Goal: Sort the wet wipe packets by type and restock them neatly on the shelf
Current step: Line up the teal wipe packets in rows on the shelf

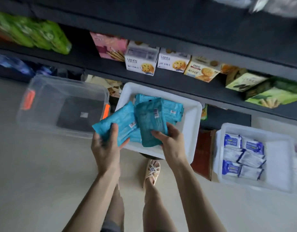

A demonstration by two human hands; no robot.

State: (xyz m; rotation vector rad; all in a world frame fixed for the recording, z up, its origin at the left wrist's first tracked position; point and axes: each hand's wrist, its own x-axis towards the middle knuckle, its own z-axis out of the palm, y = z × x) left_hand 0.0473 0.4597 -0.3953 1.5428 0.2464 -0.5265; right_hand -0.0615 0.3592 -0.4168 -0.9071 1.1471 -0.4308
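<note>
My left hand (107,144) grips a stack of teal wet wipe packets (118,123) by its near edge, above the left rim of a white bin (191,118). Beside it, my right hand (169,139) holds another teal packet (151,121) upright over the same bin. More teal packets (173,111) lie inside the bin. To the right, a second white bin (278,163) holds several blue-and-white wipe packets (243,156).
A clear plastic tub (44,97) with orange latches stands on the floor at left. Dark shelves (178,81) behind carry biscuit boxes (141,64) and green bags (30,34). A red-brown carton (203,153) sits between the bins. My sandalled foot (152,171) is below the bin.
</note>
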